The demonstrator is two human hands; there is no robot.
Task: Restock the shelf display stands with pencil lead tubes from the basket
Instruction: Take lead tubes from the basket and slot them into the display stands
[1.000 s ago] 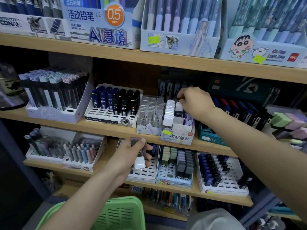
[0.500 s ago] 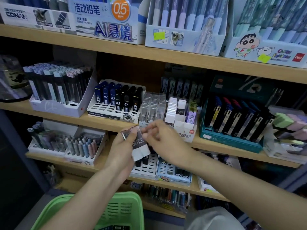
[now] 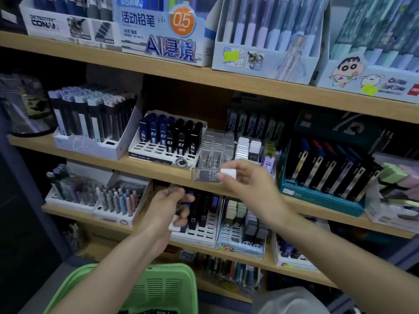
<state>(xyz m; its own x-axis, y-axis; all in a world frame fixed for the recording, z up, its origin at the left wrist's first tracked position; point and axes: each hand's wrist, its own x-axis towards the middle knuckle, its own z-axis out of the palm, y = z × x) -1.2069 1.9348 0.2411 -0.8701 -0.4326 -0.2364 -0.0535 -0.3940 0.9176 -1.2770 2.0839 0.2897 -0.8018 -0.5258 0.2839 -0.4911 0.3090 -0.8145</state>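
While left fingers (image 3: 182, 197) grip a dark tube (image 3: 175, 225), right fingers (image 3: 227, 177) pinch a clear tube (image 3: 205, 174) near the tube-filled stand (image 3: 237, 156).

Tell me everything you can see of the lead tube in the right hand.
The lead tube is a flat, clear plastic case with a dark inner part bearing pale print too blurred to read, and a white cap at its right end. It lies nearly level, in the air in front of the middle shelf's edge, just below the clear-tube stand. The right hand pinches it at the cap end with thumb and fingertips; nothing else touches it.
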